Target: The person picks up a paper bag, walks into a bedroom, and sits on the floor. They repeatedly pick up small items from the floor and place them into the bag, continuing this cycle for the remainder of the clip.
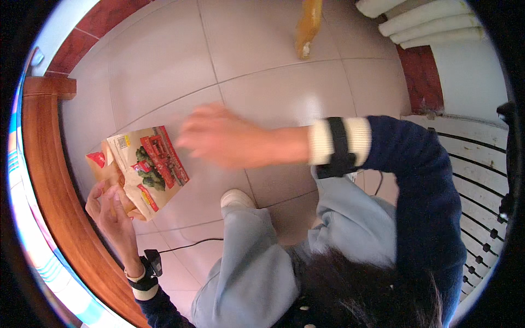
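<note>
A printed paper bag (154, 164), brown with red patches and a picture of green leaves, is at the left above the tiled floor. My left hand (112, 215) grips its lower left edge between thumb and fingers, beside the wooden bed frame. My right hand (215, 137) is blurred, just right of the bag and apart from it, with nothing seen in it; how far its fingers are spread cannot be told. A black strap with a small black device (154, 262) is on my left wrist, and a dark strap (338, 147) circles my right cuff.
A wooden bed frame (78, 221) curves along the left, with colourful striped cloth beyond it. A yellowish wooden leg (309, 28) stands on the tiles at the top. White slats with black gaps (475, 164) line the right side. A black cable (192, 242) runs towards my legs.
</note>
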The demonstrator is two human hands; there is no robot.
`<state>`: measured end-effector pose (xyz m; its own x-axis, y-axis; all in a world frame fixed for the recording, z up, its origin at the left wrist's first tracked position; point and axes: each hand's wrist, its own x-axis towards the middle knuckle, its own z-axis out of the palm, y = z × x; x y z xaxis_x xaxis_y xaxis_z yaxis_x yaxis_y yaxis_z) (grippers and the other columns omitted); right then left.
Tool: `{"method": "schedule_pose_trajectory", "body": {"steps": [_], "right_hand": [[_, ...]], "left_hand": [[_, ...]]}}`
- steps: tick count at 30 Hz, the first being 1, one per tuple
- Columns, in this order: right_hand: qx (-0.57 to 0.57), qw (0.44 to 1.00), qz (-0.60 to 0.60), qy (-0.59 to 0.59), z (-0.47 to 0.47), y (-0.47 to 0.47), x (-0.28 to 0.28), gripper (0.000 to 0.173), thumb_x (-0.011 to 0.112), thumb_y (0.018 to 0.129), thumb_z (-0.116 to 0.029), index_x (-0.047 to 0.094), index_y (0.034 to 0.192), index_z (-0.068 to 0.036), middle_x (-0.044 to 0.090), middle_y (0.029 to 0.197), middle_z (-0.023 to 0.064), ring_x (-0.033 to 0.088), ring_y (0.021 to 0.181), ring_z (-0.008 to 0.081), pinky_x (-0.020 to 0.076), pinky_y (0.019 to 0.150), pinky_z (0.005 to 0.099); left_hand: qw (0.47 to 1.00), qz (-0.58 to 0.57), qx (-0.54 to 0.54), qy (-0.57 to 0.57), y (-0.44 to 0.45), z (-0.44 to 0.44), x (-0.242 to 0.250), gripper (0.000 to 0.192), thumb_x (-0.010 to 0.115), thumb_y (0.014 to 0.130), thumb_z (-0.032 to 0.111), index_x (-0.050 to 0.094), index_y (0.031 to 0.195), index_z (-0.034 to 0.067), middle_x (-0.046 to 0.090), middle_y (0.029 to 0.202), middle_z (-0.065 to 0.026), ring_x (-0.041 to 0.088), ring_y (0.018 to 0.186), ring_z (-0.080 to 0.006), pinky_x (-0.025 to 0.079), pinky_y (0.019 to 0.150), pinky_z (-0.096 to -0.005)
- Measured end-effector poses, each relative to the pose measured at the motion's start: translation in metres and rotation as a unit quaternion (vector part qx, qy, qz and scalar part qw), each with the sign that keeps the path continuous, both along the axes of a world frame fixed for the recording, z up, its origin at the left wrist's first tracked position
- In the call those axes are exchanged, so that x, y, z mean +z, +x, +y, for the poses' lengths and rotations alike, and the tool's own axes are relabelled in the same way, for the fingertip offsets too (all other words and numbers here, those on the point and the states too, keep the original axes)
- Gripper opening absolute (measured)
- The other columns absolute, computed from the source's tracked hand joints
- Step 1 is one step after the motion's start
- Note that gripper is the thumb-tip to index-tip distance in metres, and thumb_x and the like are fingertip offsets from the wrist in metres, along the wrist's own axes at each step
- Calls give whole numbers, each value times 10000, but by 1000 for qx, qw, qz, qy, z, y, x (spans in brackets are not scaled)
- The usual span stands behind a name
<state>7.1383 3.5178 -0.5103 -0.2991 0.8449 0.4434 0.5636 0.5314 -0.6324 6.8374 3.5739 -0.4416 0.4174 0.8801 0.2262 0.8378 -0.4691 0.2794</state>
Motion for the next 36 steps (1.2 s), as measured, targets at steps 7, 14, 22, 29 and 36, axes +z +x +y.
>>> {"method": "schedule_pose_trajectory", "body": {"steps": [7, 14, 22, 29, 36], "right_hand": [[-380, 905, 40, -186, -103, 210, -39, 205, 615, 851, -200, 646, 996, -58, 667, 909, 108, 629, 843, 219, 487, 754, 324], [-410, 891, -10, -194, -130, 296, -118, 154, 659, 807, -153, 660, 935, -67, 644, 898, 89, 628, 812, 220, 492, 749, 330], [-385, 897, -68, -207, -126, 292, -177, 150, 680, 768, -119, 655, 901, -54, 608, 879, 86, 605, 787, 259, 481, 716, 339], [-371, 903, -164, -145, -123, 285, -189, 84, 622, 801, -140, 584, 832, -71, 556, 815, 77, 550, 825, 265, 400, 816, 398], [-368, 905, 50, -209, -127, 289, -181, 38, 563, 808, -54, 535, 824, -34, 573, 843, 108, 561, 792, 291, 436, 726, 392]], "left_hand": [[992, -29, -121, -16, 77, -10, 19, 155, 615, 874, 76, 648, 1026, 73, 549, 1163, -93, 465, 1150, -241, 361, 991, -374], [970, -70, -209, -99, 206, -17, -2, 194, 660, 794, 33, 654, 986, 58, 576, 1132, -100, 521, 1068, -246, 418, 905, -356], [923, -148, -238, -263, 323, -26, -104, 179, 663, 816, 83, 664, 993, 108, 607, 1101, -56, 534, 1058, -221, 423, 855, -330], [908, -128, -244, -316, 341, -43, -146, 142, 647, 845, 110, 664, 986, 121, 609, 1083, -47, 539, 1024, -226, 443, 827, -330], [893, -158, -244, -345, 346, -53, -163, 114, 640, 816, 62, 664, 928, 67, 620, 1000, -92, 524, 966, -287, 443, 831, -358]]}}
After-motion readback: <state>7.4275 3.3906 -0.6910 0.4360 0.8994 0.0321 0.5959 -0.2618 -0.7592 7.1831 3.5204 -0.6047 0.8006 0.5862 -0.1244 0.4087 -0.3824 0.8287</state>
